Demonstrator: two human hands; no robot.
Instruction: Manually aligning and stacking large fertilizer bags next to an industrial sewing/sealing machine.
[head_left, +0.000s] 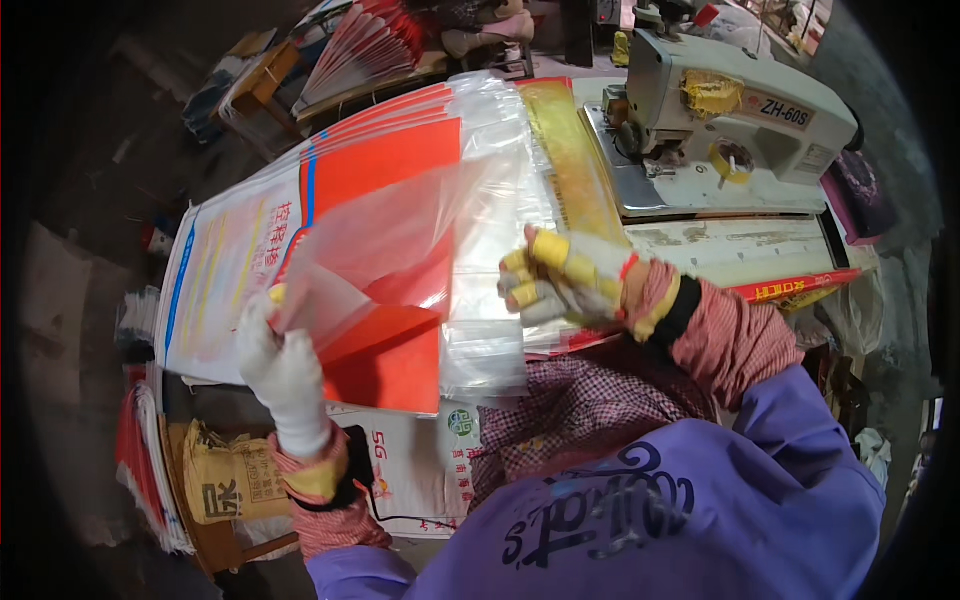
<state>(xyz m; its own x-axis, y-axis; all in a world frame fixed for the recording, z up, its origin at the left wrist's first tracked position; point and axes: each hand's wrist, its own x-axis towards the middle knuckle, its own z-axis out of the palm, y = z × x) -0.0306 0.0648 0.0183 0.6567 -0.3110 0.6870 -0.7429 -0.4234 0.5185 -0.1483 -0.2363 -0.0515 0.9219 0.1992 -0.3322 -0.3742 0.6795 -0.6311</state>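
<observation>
My left hand, in a white glove, pinches the lifted edge of a clear plastic liner. The thin film stands up in a slanted fold over the top sack of a fanned stack of red-and-white printed sacks. Clear liner ends stick out along the stack's right side. Over these ends is my right hand, gloved, with yellow tape round its fingers. Its fingers are loosely bent and somewhat apart, and nothing shows between them.
A pale industrial sewing machine stands at the far right, with a roll of yellow tape on it. Yellow printed packaging lies between stack and machine. More folded sacks are behind. A brown sack is low on the left.
</observation>
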